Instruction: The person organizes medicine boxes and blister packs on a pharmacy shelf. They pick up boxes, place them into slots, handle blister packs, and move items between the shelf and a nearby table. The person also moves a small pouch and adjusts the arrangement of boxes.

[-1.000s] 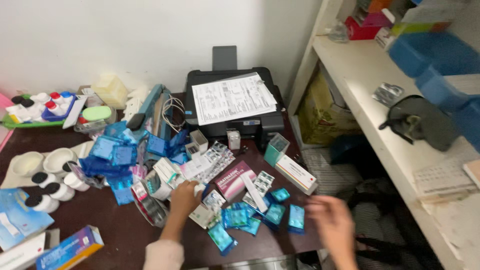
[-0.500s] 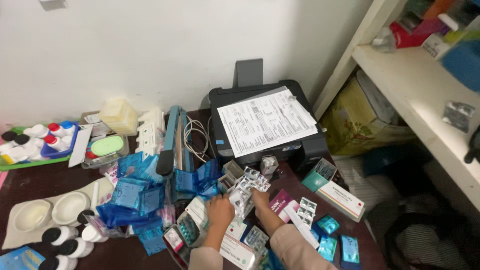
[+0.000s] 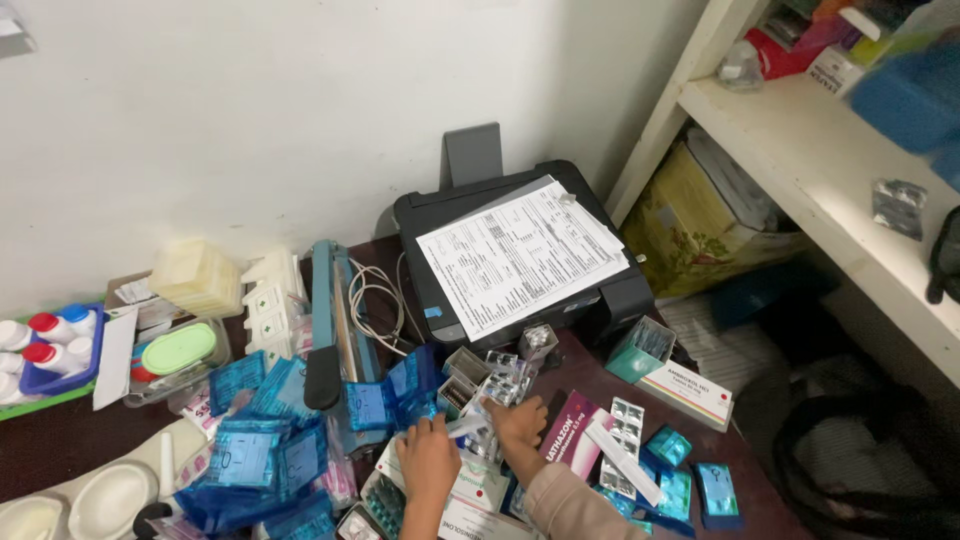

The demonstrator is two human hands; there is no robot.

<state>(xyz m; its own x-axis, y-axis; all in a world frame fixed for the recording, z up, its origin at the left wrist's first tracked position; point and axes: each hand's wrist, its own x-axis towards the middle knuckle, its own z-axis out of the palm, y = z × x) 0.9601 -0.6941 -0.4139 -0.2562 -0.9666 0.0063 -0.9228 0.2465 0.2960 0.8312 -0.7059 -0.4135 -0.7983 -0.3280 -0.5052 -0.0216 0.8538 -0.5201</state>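
My left hand: palm down on the heap of medicine packs at the near edge of the tabletop; whether that grip is clenched on anything I cannot tell, the fingers are hidden under the back of the hand.
My right hand: just beside the left, fingers curled over a silvery blister strip; it looks like a grasp, though the fingertips are blurred.
Where the strip lies: it runs up and away from my right grip toward the printer, long axis slanting from near-left to far-right, a second clear strip bridging the gap between both hands.
Nearer hand: the right, already touching it; the left is a little lower and to the side.
Packages to my left: a heap of blue foil sachets, flat and square, beside a blue heat sealer.
Packages to my right: a magenta carton, a long white carton with a red stripe, an open teal box and small teal boxes.
On the printer: a printed white sheet, tilted.
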